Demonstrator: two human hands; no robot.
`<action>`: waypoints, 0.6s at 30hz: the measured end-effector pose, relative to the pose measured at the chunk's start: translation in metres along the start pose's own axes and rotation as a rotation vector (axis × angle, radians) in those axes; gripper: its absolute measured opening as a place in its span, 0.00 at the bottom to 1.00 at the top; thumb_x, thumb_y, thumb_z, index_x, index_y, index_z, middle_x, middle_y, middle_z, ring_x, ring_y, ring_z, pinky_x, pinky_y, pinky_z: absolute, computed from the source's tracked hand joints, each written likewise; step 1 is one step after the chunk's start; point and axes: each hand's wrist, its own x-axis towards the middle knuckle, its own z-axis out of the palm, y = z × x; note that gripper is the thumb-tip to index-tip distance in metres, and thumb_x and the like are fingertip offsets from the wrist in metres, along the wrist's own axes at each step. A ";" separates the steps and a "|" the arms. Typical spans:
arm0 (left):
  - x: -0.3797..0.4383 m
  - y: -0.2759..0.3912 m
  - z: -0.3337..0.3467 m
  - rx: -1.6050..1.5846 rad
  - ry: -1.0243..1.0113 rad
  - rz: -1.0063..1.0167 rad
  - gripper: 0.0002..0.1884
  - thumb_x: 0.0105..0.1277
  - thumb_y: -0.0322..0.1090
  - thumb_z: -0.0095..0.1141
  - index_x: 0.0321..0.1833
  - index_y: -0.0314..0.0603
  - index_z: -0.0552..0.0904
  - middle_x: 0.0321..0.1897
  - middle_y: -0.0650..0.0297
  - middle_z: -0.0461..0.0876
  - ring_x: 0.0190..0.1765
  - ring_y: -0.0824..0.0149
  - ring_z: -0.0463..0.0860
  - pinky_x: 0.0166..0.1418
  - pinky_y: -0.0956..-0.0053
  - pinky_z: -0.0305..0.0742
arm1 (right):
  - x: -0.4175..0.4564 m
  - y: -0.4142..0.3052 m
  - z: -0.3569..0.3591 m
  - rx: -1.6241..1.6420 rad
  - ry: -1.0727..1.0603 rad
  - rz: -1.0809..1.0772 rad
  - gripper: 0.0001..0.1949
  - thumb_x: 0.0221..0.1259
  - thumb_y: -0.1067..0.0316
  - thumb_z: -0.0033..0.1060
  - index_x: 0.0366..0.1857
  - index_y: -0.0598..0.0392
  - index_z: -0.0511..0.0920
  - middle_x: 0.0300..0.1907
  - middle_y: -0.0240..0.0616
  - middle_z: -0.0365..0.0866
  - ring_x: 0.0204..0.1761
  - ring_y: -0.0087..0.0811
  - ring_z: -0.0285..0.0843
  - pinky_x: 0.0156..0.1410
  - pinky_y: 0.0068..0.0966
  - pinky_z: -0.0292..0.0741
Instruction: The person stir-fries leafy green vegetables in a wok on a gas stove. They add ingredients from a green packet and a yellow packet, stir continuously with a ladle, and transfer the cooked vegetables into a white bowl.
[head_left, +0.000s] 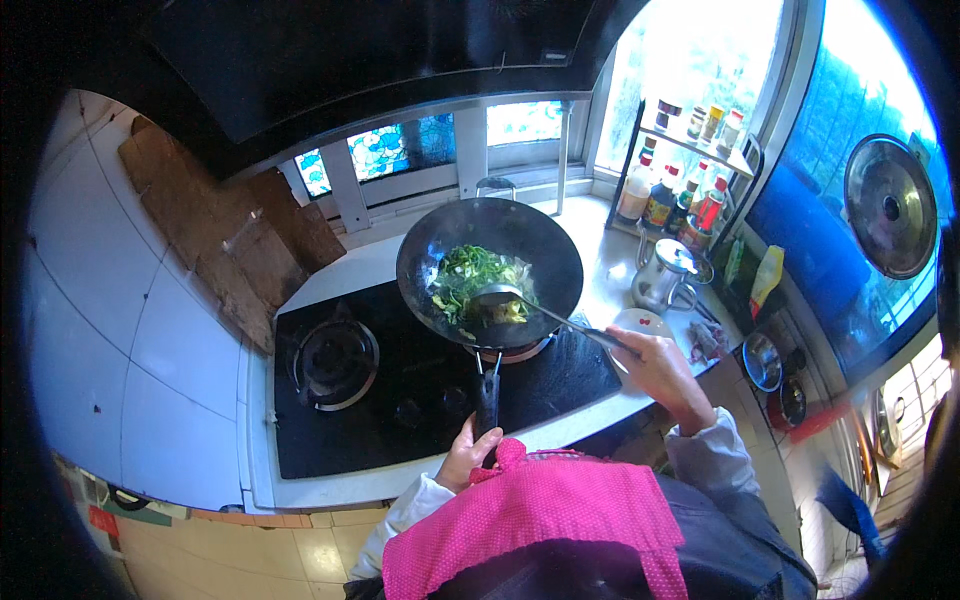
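Observation:
A dark wok (427, 232) sits over the right burner of a black gas hob (442, 442), with chopped leafy greens (471, 271) inside. My left hand (466, 459) is closed around the wok's black handle (488, 397), close to the pink dotted apron (525, 517) on my body. In my right hand (660, 375) is the handle of a metal ladle (555, 315). The ladle's bowl lies face down on the greens. Beyond the right hand stands a white bowl (641, 321) with a red mark, partly hidden by that hand.
The left burner (335, 365) holds no pan. At the right rear are a metal kettle (664, 277) and a rack of seasoning bottles (679, 154). A round lid (890, 206) hangs at the window. Overhead is a dark range hood (360, 67); brown cardboard (217, 225) lines the left wall.

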 end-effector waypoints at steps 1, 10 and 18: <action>0.000 -0.003 -0.002 -0.006 -0.009 0.007 0.29 0.68 0.39 0.54 0.67 0.38 0.59 0.46 0.63 0.71 0.50 0.69 0.73 0.59 0.73 0.69 | -0.001 -0.003 -0.007 0.008 0.015 0.008 0.16 0.61 0.61 0.55 0.53 0.47 0.78 0.36 0.50 0.82 0.37 0.47 0.82 0.42 0.37 0.76; -0.003 0.000 0.002 -0.007 -0.013 0.040 0.29 0.68 0.40 0.53 0.67 0.39 0.59 0.45 0.62 0.73 0.48 0.68 0.74 0.60 0.73 0.69 | 0.004 0.018 -0.005 0.000 0.041 -0.052 0.17 0.60 0.60 0.56 0.53 0.45 0.77 0.37 0.51 0.81 0.39 0.48 0.81 0.43 0.39 0.75; 0.002 -0.006 -0.005 0.024 -0.005 0.019 0.29 0.68 0.41 0.53 0.68 0.39 0.59 0.50 0.61 0.72 0.52 0.67 0.73 0.61 0.73 0.68 | 0.057 0.021 0.018 -0.016 0.129 0.063 0.20 0.58 0.60 0.57 0.56 0.47 0.75 0.40 0.53 0.81 0.43 0.51 0.79 0.46 0.38 0.74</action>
